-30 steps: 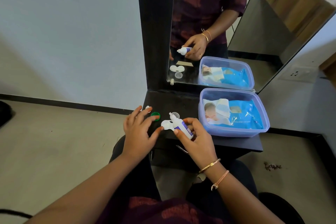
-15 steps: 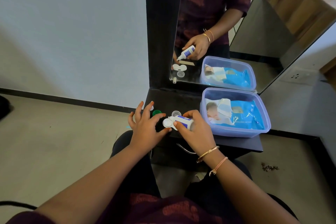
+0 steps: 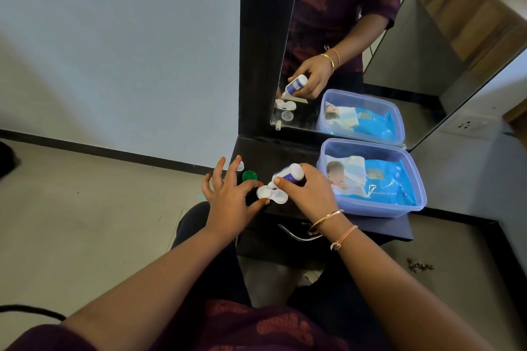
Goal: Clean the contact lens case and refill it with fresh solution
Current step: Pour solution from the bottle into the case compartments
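Observation:
A white two-well contact lens case lies open near the front edge of the dark shelf. My right hand grips a small white solution bottle with a blue label, tilted nozzle-down over the case's left well. My left hand steadies the case at its left side with thumb and forefinger, the other fingers spread. A green cap sits just behind my left hand, and a small white cap lies beyond it, partly hidden by a fingertip.
A translucent purple-blue tub holding a blue wipes pack stands on the shelf's right half. A mirror rises behind the shelf and reflects the hands, the bottle and a clear cap. A metal drawer handle sits below the shelf front.
My right hand has tipped the bottle from nearly level to nozzle-down over the case. My left hand has shifted slightly and pinches the case's left end.

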